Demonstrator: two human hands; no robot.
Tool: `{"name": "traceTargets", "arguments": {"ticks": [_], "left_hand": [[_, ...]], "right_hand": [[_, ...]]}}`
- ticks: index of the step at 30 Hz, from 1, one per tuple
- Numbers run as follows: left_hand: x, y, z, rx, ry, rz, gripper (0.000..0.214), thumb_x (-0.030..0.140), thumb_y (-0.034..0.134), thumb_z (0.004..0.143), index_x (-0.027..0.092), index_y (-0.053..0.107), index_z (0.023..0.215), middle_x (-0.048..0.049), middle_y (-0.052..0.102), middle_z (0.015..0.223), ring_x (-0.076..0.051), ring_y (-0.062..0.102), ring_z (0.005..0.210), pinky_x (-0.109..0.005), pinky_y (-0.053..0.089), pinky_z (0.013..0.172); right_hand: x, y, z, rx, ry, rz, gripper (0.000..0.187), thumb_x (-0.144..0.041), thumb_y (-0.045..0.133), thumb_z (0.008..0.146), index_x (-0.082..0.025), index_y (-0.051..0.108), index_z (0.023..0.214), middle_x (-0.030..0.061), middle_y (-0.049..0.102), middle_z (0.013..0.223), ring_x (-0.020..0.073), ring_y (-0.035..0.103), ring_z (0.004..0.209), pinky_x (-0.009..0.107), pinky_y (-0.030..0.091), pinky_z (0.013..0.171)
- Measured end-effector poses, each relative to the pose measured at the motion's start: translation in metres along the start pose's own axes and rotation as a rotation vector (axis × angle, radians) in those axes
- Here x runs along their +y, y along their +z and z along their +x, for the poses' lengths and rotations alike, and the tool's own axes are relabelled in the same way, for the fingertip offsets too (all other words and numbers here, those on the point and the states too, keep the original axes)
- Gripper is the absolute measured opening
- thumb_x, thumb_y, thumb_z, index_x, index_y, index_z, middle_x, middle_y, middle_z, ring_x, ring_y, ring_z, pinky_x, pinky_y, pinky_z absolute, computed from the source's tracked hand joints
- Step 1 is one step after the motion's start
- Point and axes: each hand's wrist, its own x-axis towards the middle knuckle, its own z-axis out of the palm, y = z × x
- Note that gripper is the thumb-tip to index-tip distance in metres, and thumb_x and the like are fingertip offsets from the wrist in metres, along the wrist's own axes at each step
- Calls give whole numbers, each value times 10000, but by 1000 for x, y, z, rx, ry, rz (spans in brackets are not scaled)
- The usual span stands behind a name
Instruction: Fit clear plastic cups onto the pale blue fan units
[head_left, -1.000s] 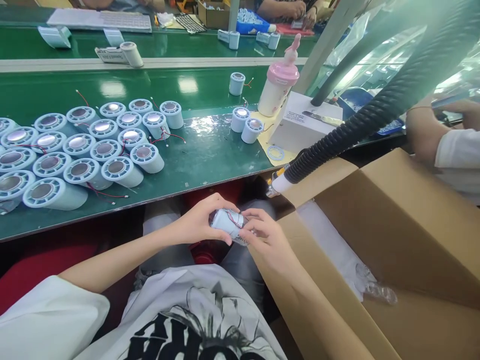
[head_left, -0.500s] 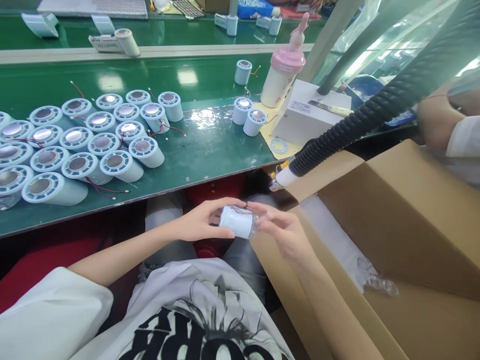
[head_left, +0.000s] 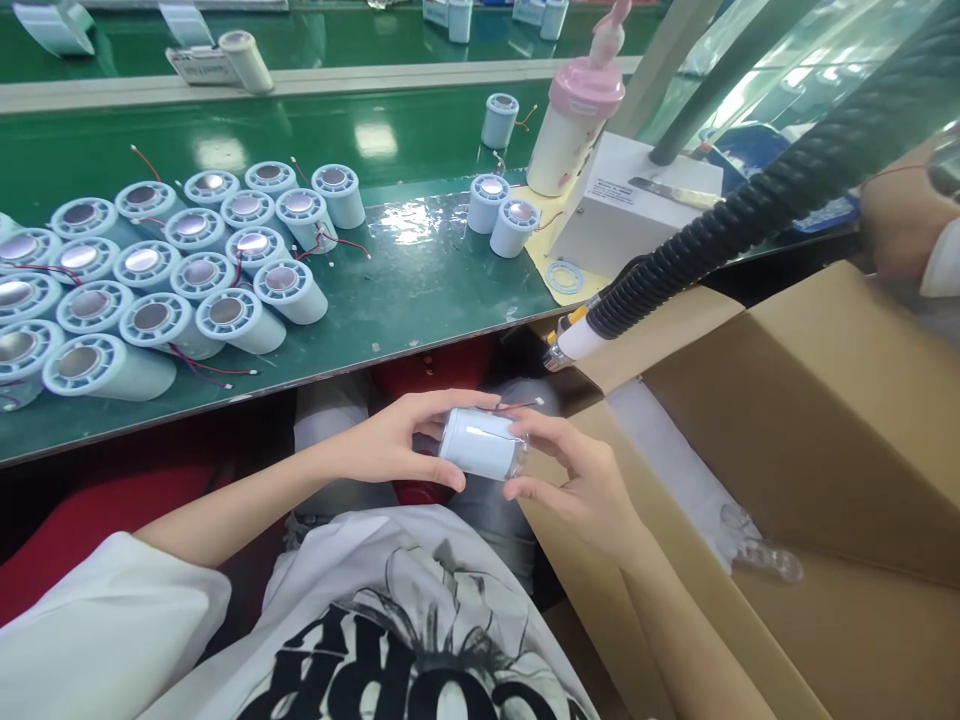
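A pale blue cylinder [head_left: 480, 445] lies sideways above my lap, with clear plastic extending past its right end. My left hand [head_left: 412, 440] is wrapped around the left end, thumb below and fingers over the top. At the right end my right hand [head_left: 574, 470] holds the clear plastic rim [head_left: 519, 458] between fingers and thumb. A thin wire with a small white connector [head_left: 537, 402] sticks out above the cylinder towards the right. Many matching cylinders [head_left: 150, 262], with slotted ring tops and thin red wires, stand packed together on the green bench at the left.
An open cardboard box [head_left: 750, 420] sits at my right, with crumpled clear plastic [head_left: 769, 555] inside. A black corrugated hose [head_left: 697, 250] slants over it. On the bench are a pink-lidded bottle [head_left: 574, 120], a grey metal stand [head_left: 626, 215] and a pale blue ring [head_left: 564, 277].
My right hand has shifted from pinching at the cylinder's end to a wider hold around its clear rim. The wire now points out to the right. The view has tilted slightly downward.
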Motion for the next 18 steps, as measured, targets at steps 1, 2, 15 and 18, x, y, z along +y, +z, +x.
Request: {"name": "traceTargets", "arguments": {"ticks": [1, 2, 15, 18], "left_hand": [[2, 0, -1, 0, 24, 34, 708, 223, 761, 686, 273, 470, 1330, -97, 500, 1373, -260, 529, 1195, -372, 457, 980], [2, 0, -2, 2, 44, 68, 723, 217, 769, 676, 281, 469, 1332, -94, 502, 1373, -259, 521, 1208, -369, 454, 986], [-2, 0, -9, 8, 173, 287, 752, 248, 769, 676, 283, 442, 1353, -102, 476, 1393, -274, 457, 1277, -406, 420, 1039], [-1, -1, -9, 1, 171, 307, 742, 255, 760, 685, 274, 441, 1354, -112, 470, 1396, -287, 441, 1286, -424, 414, 1040]], "right_hand": [[-1, 0, 0, -2, 14, 42, 428, -345, 746, 733, -230, 562, 1102, 74, 646, 1161, 249, 592, 1119, 376, 509, 947], [-2, 1, 0, -4, 31, 79, 426, -350, 744, 734, -232, 562, 1101, 71, 646, 1158, 247, 589, 1122, 377, 509, 951], [-15, -1, 2, -48, 326, 466, 389, -391, 733, 733, -223, 572, 1045, 54, 661, 1026, 195, 641, 914, 307, 556, 752], [-19, 0, 4, -62, 383, 516, 386, -423, 716, 734, -214, 557, 1017, 57, 677, 959, 196, 649, 867, 301, 559, 700]]}}
